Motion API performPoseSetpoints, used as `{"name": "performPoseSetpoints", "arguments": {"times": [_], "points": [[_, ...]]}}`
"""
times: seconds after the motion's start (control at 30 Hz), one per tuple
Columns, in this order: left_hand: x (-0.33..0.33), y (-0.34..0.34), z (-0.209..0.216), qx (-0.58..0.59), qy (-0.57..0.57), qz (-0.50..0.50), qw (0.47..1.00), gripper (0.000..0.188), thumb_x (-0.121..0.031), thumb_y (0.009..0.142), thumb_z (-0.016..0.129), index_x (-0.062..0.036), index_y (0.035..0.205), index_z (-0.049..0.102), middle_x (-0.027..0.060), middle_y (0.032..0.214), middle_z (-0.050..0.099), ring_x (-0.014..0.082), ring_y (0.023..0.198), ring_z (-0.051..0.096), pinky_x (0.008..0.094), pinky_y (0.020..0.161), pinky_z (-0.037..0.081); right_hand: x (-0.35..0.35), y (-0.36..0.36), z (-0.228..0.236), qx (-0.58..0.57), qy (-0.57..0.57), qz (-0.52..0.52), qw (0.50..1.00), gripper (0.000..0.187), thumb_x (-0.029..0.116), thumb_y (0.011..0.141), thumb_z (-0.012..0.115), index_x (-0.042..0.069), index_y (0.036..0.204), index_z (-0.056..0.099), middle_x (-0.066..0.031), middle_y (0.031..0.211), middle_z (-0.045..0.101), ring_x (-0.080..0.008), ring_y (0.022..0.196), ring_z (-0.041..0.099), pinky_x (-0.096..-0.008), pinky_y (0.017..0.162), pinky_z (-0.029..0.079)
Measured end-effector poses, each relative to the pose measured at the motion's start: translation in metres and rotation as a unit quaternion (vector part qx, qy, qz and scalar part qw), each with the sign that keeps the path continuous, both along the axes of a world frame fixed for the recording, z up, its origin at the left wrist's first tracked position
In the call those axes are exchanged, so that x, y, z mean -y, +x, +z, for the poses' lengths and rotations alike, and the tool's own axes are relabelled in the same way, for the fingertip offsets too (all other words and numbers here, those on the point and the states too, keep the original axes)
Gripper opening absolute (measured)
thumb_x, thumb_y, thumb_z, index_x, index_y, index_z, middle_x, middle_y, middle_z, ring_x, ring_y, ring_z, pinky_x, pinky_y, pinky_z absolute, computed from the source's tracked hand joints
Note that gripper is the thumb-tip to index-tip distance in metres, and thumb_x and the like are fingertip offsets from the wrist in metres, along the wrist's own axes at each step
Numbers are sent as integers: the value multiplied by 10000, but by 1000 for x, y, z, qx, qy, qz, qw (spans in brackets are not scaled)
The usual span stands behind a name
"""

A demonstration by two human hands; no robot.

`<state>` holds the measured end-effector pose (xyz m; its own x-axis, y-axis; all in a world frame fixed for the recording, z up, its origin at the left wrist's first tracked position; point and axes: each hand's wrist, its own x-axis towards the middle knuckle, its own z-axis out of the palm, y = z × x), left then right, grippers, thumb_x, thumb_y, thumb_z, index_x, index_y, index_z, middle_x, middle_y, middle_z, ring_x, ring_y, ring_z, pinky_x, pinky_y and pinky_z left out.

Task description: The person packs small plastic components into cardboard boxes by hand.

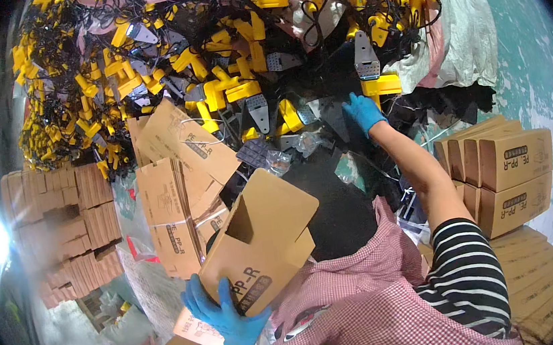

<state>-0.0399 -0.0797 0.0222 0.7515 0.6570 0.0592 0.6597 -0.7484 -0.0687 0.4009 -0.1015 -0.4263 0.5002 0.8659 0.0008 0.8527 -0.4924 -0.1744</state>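
My left hand, in a blue glove, grips the lower left side of a brown cardboard box. The box is tilted in front of my body with its top flaps up. My right arm reaches forward, and my blue-gloved right hand has its fingers stretched out over the near edge of the pile. Just beyond it lies a pipe welding iron with a yellow handle and a grey perforated heating plate. Whether the right fingertips touch the dark grey piece beside them, I cannot tell.
A big heap of yellow pipe welding irons with black cords spreads across the far side. Flattened cartons lie left of centre, more stacked cartons farther left. Closed boxes stand at right, near a white sack.
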Motion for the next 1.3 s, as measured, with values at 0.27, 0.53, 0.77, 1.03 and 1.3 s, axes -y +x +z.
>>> {"name": "performPoseSetpoints", "arguments": {"times": [0.27, 0.53, 0.77, 1.03, 1.3], "points": [[-2, 18, -8, 9, 23, -23, 999, 900, -462, 602, 840, -167, 1383, 502, 282, 1484, 357, 521, 1330, 345, 679, 1072, 275, 48, -40, 197, -76, 268, -57, 959, 321, 195, 744, 771, 132, 1052, 701, -104, 1053, 654, -322, 1019, 611, -415, 866, 500], [-13, 23, -16, 21, -5, -25, 999, 939, -436, 559, 843, -169, 1392, 501, 275, 1514, 333, 518, 1368, 316, 677, 1122, 224, 90, -129, 343, -228, 493, -59, 837, 517, 121, 649, 868, 87, 1120, 658, -130, 1156, 614, -296, 1096, 602, -400, 984, 469], [-20, 18, -20, 28, -27, -30, 999, 982, -496, 584, 826, -180, 1438, 459, 286, 1526, 306, 503, 1393, 296, 675, 1138, 198, 88, -139, 315, -511, 367, 98, 771, 248, 105, 894, 684, 58, 1136, 709, -104, 1108, 696, -248, 1050, 659, -363, 937, 500], [-12, 6, -14, 11, 13, -9, 1000, 1024, -574, 618, 802, -167, 1477, 420, 294, 1528, 294, 505, 1403, 284, 683, 1133, 196, 36, -64, 42, -101, 126, -468, 869, 459, 276, 784, 745, 99, 1189, 617, -157, 1100, 606, -360, 1088, 579, -468, 951, 454], [-6, 0, -14, 26, -3, -2, 1000, 1075, -507, 566, 842, -187, 1494, 402, 266, 1559, 270, 509, 1416, 246, 669, 1150, 177, 37, -36, 54, -69, 161, -461, 870, 267, 92, 862, 629, 73, 1129, 617, -132, 1033, 599, -350, 963, 620, -458, 868, 509]]}}
